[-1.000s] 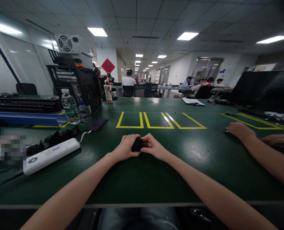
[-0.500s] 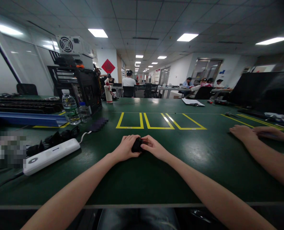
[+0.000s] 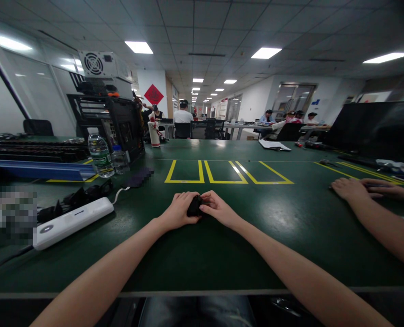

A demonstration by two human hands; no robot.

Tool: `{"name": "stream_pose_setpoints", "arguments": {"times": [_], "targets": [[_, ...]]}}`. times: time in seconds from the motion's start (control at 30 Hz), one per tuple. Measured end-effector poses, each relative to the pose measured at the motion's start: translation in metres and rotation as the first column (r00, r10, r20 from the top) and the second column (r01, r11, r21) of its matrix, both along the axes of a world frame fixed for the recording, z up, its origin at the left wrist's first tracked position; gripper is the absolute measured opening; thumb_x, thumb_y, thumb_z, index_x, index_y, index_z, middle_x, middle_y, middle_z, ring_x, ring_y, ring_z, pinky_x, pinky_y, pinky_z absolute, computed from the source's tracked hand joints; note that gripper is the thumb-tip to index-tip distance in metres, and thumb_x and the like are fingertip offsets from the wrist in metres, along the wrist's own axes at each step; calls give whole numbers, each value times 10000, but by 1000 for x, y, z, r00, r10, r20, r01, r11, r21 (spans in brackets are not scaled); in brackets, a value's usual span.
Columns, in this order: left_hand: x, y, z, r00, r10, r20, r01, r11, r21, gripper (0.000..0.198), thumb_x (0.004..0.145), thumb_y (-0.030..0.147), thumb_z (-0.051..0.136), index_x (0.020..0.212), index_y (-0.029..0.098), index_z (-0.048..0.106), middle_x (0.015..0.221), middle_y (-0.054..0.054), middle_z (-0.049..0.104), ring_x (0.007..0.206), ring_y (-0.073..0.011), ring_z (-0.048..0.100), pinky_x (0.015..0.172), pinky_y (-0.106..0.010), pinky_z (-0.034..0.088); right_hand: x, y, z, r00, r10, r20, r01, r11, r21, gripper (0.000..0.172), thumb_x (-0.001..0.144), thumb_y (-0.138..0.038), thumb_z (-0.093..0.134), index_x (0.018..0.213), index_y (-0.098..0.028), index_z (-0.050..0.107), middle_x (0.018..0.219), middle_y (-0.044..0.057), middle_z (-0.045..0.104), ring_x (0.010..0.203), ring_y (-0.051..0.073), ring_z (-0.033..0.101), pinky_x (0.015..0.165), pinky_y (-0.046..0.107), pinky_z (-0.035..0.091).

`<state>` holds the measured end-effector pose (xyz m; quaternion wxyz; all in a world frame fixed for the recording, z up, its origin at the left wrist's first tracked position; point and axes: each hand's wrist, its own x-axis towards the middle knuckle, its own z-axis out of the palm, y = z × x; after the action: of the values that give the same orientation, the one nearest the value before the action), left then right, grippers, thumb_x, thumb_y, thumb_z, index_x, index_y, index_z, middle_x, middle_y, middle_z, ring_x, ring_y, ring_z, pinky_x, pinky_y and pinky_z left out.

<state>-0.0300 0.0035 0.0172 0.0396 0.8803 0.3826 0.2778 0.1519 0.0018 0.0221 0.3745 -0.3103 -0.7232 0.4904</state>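
Note:
A small black object (image 3: 194,206) rests between my two hands, low over the green tabletop (image 3: 202,254); its kind I cannot make out. My left hand (image 3: 180,210) is wrapped round its left side, fingers over the top and thumb along the near side. Against its right side, my right hand (image 3: 218,208) pinches with thumb and fingertips. Parts of the object are covered by the fingers. Just beyond my hands, yellow tape outlines (image 3: 184,181) mark the table.
At left lie a white power strip (image 3: 74,222) and black cables; behind stand a water bottle (image 3: 100,154) and an open computer case (image 3: 123,122). A co-worker's hands (image 3: 350,188) work at the right. A clipboard (image 3: 274,145) lies farther back. Other people sit beyond.
My hands and the black object stay almost still. At the right, the co-worker's near hand has shifted slightly to the right.

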Motion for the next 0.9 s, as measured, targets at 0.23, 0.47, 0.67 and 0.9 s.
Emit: {"name": "stream_pose_setpoints", "arguments": {"times": [0.23, 0.47, 0.67, 0.9], "targets": [[-1, -2, 2, 1000, -9, -8, 9, 1000, -2, 575, 642, 339, 601, 1139, 211, 342, 1060, -57, 490, 998, -228, 450, 869, -373, 297, 2, 0, -2, 997, 71, -23, -71, 997, 0, 364, 634, -223, 641, 918, -206, 414, 998, 13, 475, 981, 170, 500, 839, 372, 429], [0, 0, 0, 1000, 9, -5, -9, 1000, 15, 583, 625, 342, 613, 1128, 209, 350, 1029, -53, 500, 973, -226, 462, 855, -368, 303, -1, 0, -1, 1000, -5, -2, 5, 999, 48, 207, 745, -288, 520, 916, -199, 446, 928, 15, 492, 915, 157, 514, 831, 371, 422], [0, -1, 1, 1000, 4, -6, -4, 1000, -2, 572, 629, 322, 609, 1128, 218, 350, 1047, -51, 496, 985, -226, 457, 862, -374, 299, -1, -2, 0, 998, 66, -6, -66, 997, -40, 341, 691, -226, 590, 973, -206, 400, 1007, 26, 464, 968, 162, 497, 849, 366, 422], [-1, -1, 1, 1000, 7, -2, -7, 1000, -9, 581, 623, 333, 612, 1129, 217, 350, 1055, -49, 496, 994, -229, 454, 867, -373, 292, 1, -2, 1, 998, 64, -18, -65, 997, -37, 295, 703, -255, 575, 942, -208, 408, 1010, 19, 461, 945, 160, 511, 834, 366, 435]]}}
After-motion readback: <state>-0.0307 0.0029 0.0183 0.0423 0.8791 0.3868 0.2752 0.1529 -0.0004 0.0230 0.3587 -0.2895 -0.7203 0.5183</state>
